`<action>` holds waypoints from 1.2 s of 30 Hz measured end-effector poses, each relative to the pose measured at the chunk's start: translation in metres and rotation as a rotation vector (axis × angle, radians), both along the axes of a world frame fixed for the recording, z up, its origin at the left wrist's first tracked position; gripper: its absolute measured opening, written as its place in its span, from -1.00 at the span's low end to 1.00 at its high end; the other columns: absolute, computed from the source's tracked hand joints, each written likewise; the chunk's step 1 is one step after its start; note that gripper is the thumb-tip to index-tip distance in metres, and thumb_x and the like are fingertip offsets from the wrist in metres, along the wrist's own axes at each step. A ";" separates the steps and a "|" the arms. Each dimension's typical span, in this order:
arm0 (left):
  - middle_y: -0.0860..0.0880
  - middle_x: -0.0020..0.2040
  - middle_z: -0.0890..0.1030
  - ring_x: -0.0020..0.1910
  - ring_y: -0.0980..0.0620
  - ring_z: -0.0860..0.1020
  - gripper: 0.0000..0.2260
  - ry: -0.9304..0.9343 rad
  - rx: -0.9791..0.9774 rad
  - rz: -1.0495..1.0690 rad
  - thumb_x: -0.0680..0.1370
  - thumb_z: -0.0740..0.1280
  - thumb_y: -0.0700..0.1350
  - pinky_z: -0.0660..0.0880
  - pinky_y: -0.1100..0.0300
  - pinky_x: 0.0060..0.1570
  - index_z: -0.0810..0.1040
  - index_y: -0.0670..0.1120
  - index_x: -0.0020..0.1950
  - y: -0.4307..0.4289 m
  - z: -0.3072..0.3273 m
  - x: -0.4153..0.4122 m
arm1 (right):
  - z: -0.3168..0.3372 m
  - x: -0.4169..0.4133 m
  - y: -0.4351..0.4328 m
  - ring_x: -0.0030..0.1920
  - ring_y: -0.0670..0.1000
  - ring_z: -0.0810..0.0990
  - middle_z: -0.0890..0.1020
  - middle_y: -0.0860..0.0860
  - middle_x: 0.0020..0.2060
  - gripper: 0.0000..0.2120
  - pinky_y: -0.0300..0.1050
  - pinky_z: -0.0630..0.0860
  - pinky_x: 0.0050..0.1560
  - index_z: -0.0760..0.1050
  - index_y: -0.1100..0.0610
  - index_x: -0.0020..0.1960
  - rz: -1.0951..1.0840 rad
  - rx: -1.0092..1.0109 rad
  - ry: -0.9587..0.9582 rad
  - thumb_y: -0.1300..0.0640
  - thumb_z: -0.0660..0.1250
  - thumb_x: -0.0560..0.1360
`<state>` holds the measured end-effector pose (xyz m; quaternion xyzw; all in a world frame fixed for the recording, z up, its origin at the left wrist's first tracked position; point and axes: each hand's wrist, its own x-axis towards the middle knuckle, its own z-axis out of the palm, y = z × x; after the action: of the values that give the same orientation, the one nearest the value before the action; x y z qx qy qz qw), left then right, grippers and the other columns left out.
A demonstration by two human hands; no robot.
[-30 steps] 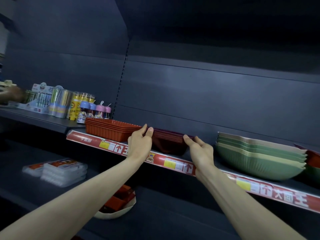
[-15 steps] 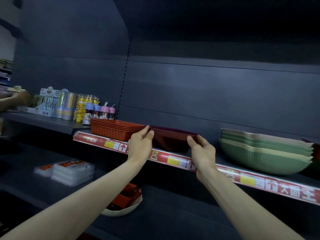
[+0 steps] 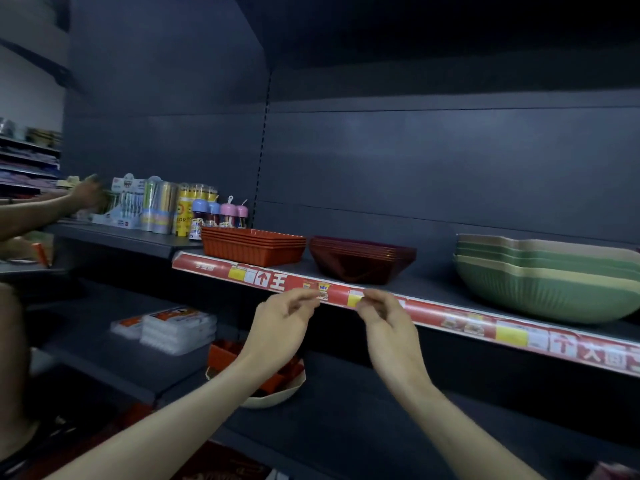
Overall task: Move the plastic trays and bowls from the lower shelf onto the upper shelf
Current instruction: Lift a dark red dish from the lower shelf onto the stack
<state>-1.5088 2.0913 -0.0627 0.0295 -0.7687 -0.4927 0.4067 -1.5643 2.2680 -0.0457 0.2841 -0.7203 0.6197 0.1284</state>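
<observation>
both hands have let go of the dark red bowls [image 3: 362,259] (now parked on the upper shelf [image 3: 433,289]); left hand [image 3: 277,332] and right hand [image 3: 389,327] hang empty, fingers loosely curled. remaining trays in the cream bowl [image 3: 273,394] below look next.

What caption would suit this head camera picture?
Both empty hands, left and right, hang below the upper shelf holding dark red bowls.
</observation>
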 end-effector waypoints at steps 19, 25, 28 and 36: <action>0.02 -0.01 0.65 -0.17 0.19 0.56 -0.79 -0.296 0.009 0.392 0.61 0.34 -0.25 0.61 0.02 0.00 0.57 0.08 0.08 -0.082 -0.155 -0.012 | -0.155 -0.033 -0.089 0.24 -0.15 0.46 0.51 -0.22 0.23 -0.69 0.00 0.46 0.32 0.42 -0.34 0.30 0.170 0.539 -0.193 -0.21 0.28 0.56; 0.14 0.04 0.60 -0.07 0.20 0.58 -0.62 -0.141 0.069 0.449 0.59 0.35 -0.31 0.59 0.06 -0.03 0.58 0.10 0.29 -0.091 -0.177 -0.030 | -0.192 -0.047 -0.118 0.32 -0.15 0.39 0.49 -0.38 0.17 -0.69 -0.01 0.40 0.35 0.37 -0.34 0.32 0.172 0.435 -0.243 -0.09 0.31 0.63; 0.14 0.11 0.58 -0.03 0.20 0.58 -0.56 -0.073 -0.005 0.477 0.57 0.35 -0.36 0.56 0.13 0.00 0.58 0.05 0.35 -0.096 -0.188 -0.039 | -0.199 -0.058 -0.129 0.34 -0.14 0.40 0.48 -0.31 0.24 -0.58 -0.01 0.41 0.34 0.32 -0.35 0.42 0.158 0.398 -0.217 -0.09 0.33 0.62; 0.01 0.14 0.59 0.26 0.05 0.43 -0.70 0.055 -0.165 0.667 0.51 0.28 -0.22 0.39 0.07 0.32 0.67 -0.06 0.18 -0.127 -0.165 -0.076 | -0.188 -0.111 -0.154 0.33 0.00 0.50 0.54 -0.14 0.40 -0.48 0.06 0.50 0.28 0.16 -0.39 0.55 0.039 0.408 0.025 -0.12 0.26 0.67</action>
<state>-1.5844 1.9642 -0.2272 0.2329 -0.7427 -0.2696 0.5669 -1.6750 2.1138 -0.2338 0.3257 -0.8235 0.4599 0.0651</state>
